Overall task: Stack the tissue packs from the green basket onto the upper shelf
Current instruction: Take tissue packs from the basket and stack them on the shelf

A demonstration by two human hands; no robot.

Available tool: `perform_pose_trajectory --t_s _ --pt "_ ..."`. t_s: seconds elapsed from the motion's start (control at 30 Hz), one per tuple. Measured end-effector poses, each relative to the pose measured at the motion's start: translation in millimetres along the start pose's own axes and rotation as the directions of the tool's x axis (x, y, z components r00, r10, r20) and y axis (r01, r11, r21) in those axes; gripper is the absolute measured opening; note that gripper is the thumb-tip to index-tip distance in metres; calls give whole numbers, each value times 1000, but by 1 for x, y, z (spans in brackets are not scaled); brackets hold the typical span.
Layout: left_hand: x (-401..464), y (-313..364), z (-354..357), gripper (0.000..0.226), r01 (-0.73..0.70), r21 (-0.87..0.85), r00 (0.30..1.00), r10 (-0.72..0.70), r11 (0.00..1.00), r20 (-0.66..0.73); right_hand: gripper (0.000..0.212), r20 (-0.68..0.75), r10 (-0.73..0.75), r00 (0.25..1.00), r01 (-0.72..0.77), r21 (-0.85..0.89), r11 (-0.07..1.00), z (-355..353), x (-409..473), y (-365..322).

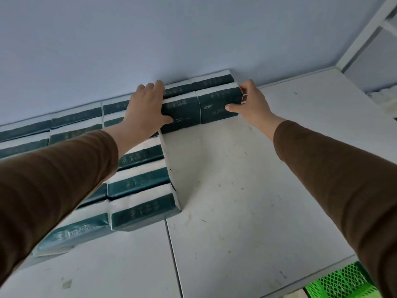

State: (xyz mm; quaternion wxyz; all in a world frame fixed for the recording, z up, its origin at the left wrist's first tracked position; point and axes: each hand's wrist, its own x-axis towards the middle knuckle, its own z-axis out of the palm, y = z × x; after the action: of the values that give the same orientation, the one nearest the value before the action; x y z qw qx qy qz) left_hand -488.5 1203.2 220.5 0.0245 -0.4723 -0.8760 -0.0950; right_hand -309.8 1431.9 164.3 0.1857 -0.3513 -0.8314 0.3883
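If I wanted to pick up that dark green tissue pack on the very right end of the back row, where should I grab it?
Grab the end tissue pack by its short right end, coming from the bare shelf side; its left end butts against another pack.

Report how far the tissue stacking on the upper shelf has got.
Done: many tissue packs already sit in rows on the white shelf. In hand: left hand and right hand grip two packs at the wall. Left: bare shelf on the right; the green basket contents are hidden.
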Motion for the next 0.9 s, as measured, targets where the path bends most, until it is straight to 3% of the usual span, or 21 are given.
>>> perform_pose_trajectory --t_s 0.23,0.43,0.7,0.9 --pt "-11 4 5 59 60 -76 998 -62 995 -25 48 -100 81 992 -72 90 993 17 -17 3" --pt "-63 22 -26 60 67 -248 989 -98 967 -112 63 -129 125 984 -106 144 984 -13 -68 0" --pt "-235 128 -49 54 -110 -305 978 49 946 -202 42 -178 9 984 4 74 997 -99 -263 32" --pt "-367 238 -4 49 -197 -338 973 141 920 -184 30 -107 68 992 -73 -47 996 -162 -434 102"
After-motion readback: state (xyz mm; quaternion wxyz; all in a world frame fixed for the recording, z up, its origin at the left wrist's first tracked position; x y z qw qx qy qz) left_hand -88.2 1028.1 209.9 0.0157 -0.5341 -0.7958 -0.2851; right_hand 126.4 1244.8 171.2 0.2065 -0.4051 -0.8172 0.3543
